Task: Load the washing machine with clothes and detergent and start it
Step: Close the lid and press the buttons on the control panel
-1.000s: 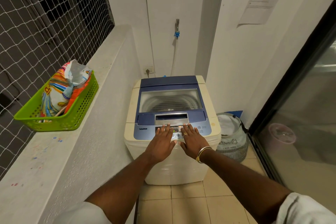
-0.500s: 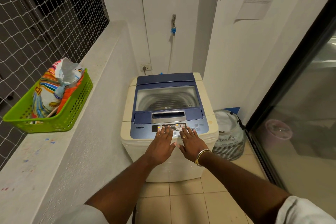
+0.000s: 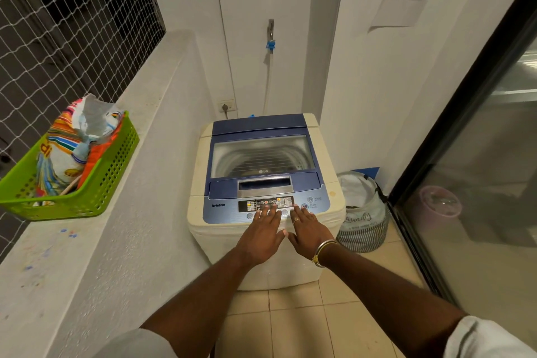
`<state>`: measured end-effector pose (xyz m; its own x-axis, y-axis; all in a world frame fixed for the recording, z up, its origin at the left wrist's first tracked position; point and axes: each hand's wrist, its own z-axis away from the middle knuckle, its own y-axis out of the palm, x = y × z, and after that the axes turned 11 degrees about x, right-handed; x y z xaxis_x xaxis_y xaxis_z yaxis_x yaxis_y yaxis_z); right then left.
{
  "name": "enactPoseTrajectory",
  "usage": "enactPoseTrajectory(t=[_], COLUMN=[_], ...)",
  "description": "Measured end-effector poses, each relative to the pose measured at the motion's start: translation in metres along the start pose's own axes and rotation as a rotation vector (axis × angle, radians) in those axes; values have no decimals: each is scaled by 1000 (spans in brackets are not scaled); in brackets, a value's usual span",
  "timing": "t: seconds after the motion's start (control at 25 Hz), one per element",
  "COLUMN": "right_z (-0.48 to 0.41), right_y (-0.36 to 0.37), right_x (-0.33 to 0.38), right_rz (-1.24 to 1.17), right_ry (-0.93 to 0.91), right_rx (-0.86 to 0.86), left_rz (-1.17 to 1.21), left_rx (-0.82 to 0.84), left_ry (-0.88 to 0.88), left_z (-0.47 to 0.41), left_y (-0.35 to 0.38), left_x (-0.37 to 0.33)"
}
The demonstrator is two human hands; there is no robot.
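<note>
A cream top-loading washing machine with a blue lid stands against the back wall, its lid down. The control panel at its front edge shows lit indicators. My left hand lies flat with fingers spread, fingertips at the panel's lower edge. My right hand, with a ring and bracelets, lies beside it, fingers spread toward the buttons at the panel's right. Neither hand holds anything. A colourful detergent bag sits in a green basket on the ledge to the left.
A striped laundry bag stands on the tiled floor right of the machine. A glass sliding door runs along the right. A tap with a hose and a wall socket are behind the machine. Netting covers the left window.
Both hands have slid back toward me, from over the panel to its front edge. The lit panel display is now uncovered. My view has shifted slightly.
</note>
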<state>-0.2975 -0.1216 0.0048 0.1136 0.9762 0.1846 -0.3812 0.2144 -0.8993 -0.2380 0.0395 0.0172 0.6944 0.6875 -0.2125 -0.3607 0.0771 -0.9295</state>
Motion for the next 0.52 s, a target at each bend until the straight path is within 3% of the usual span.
enactPoseTrajectory(t=[0.52], right_z=[1], right_y=[-6], right_x=[-18], right_rz=[-70], right_ry=[67], right_rx=[34], left_rz=[-18], left_rx=[40], left_ry=[50], left_z=[-23], left_y=[6], left_x=[-16])
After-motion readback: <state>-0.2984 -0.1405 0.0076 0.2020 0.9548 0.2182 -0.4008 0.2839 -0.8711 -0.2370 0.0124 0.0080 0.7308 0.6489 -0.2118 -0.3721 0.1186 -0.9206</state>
